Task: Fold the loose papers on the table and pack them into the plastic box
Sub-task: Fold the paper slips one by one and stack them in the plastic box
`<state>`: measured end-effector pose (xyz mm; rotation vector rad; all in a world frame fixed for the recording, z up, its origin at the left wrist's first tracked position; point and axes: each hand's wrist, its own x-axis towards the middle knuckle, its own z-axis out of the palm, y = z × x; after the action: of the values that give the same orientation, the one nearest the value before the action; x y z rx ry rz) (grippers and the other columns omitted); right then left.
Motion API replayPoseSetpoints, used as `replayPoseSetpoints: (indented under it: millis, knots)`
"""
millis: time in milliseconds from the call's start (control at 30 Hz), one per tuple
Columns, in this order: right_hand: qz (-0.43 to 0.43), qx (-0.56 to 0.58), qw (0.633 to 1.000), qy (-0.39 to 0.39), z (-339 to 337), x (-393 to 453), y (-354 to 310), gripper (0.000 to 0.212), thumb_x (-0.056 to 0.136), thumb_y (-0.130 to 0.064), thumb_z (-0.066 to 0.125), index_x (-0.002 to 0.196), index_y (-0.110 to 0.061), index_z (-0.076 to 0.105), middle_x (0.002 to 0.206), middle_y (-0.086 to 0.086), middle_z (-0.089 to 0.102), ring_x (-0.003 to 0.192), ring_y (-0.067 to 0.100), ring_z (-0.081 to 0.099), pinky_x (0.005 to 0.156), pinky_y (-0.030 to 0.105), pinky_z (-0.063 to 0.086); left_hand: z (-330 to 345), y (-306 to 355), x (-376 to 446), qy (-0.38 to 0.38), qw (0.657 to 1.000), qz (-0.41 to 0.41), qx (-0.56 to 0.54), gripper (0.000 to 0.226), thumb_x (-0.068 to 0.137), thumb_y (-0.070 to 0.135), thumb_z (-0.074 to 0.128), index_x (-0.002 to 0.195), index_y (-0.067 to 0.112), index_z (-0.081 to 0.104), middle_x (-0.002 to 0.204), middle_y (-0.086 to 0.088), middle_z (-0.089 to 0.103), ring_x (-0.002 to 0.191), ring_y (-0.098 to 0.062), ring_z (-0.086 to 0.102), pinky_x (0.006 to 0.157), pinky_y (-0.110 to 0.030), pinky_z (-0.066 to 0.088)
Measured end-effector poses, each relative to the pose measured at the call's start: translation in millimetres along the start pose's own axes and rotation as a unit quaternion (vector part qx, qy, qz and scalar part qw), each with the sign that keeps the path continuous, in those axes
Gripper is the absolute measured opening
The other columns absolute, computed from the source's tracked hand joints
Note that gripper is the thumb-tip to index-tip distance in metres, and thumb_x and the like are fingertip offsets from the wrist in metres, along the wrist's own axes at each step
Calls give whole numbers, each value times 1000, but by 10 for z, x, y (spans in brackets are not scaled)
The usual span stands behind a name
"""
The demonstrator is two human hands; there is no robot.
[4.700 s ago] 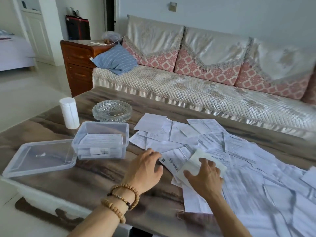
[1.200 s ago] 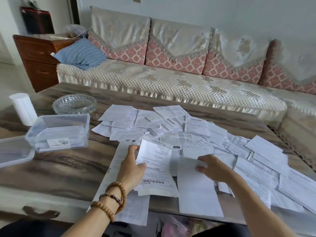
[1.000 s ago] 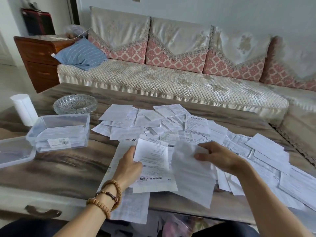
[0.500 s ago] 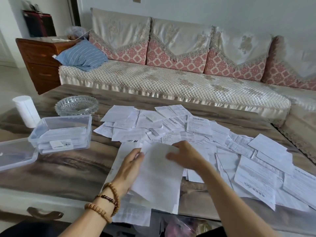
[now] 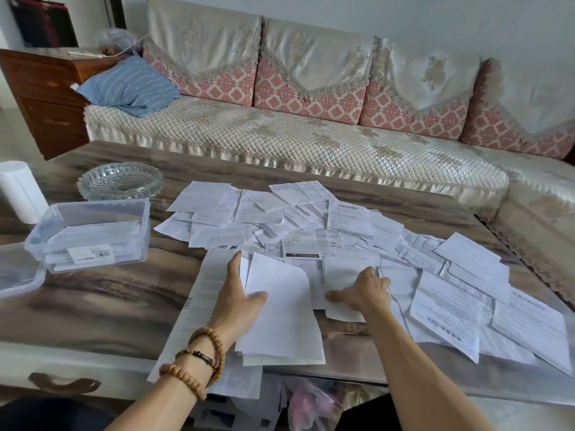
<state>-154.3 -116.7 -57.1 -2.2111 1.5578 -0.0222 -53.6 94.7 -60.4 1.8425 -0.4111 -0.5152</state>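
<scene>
Many loose white papers (image 5: 339, 225) lie spread over the wooden table (image 5: 102, 293). A blank-side sheet (image 5: 280, 312) lies on a small stack at the front edge. My left hand (image 5: 238, 298) rests flat on that sheet's left side, thumb on top, fingers straight. My right hand (image 5: 362, 290) presses flat on the papers just right of the sheet. The clear plastic box (image 5: 90, 233) stands at the left with several folded papers inside.
The box's clear lid (image 5: 17, 272) lies at the far left edge. A glass ashtray (image 5: 119, 180) and a white cylinder (image 5: 18, 191) stand behind the box. A long sofa (image 5: 295, 138) runs behind the table. Some sheets overhang the front edge.
My right hand lifted a blank sheet from the right, carried it left and laid it on the stack under my left hand. It has since moved back right onto the pile.
</scene>
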Motion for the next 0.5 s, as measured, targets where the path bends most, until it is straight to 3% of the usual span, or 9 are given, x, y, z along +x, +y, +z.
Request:
replayPoseSetpoints:
  millis: [100, 167, 233, 333, 400, 433, 500]
  knots:
    - [17, -1, 999, -31, -86, 89, 2, 80, 56, -52, 88, 111, -9, 49, 107, 8, 58, 105, 29, 56, 85, 39, 49, -14, 50, -30, 8, 1000, 8, 16, 88, 93, 8, 59, 152, 41, 2, 152, 9, 27, 91, 1, 40, 58, -11, 35]
    - [19, 4, 998, -58, -110, 103, -7, 62, 60, -49, 87, 90, -11, 49, 85, 2, 57, 89, 26, 56, 78, 36, 49, -33, 78, -45, 12, 999, 19, 30, 89, 94, 6, 57, 152, 41, -1, 157, 9, 20, 78, 6, 38, 51, -8, 35]
    - [3, 19, 998, -54, -82, 104, -27, 43, 63, -40, 86, 78, -13, 55, 79, 3, 60, 78, 25, 58, 68, 31, 46, -62, 104, -58, 13, 999, 35, 32, 88, 93, 2, 56, 152, 40, 3, 152, 14, 21, 75, 11, 35, 46, -5, 39]
    - [-45, 60, 997, -7, -34, 77, -53, 11, 71, -11, 73, 65, -10, 64, 78, 7, 65, 67, 25, 59, 58, 28, 44, -154, 66, -15, 13, 998, 54, 35, 68, 90, -2, 56, 142, 37, 37, 140, 20, 34, 93, 6, 45, 54, 3, 38]
    - [-49, 176, 982, -37, -59, 49, -33, 13, 75, -3, 71, 65, -8, 63, 71, 8, 62, 62, 22, 56, 57, 29, 46, -185, -1, 32, 15, 998, 45, 42, 39, 88, -3, 55, 110, 28, 65, 129, 11, 57, 94, 3, 56, 59, 2, 38]
    - [-50, 251, 964, -65, -93, 16, -21, 15, 76, 1, 72, 66, -7, 63, 69, 9, 60, 61, 21, 54, 56, 29, 48, -188, -31, 49, 14, 998, 35, 49, 32, 88, -2, 55, 97, 25, 70, 119, 9, 64, 99, -1, 59, 62, 2, 38]
    - [-68, 360, 926, -95, -199, -97, -14, 17, 76, 11, 69, 68, -2, 62, 68, 11, 58, 60, 21, 53, 53, 27, 48, -196, -57, 53, 11, 998, 20, 52, 28, 90, 0, 53, 88, 21, 72, 111, 8, 66, 108, -8, 59, 67, 0, 37]
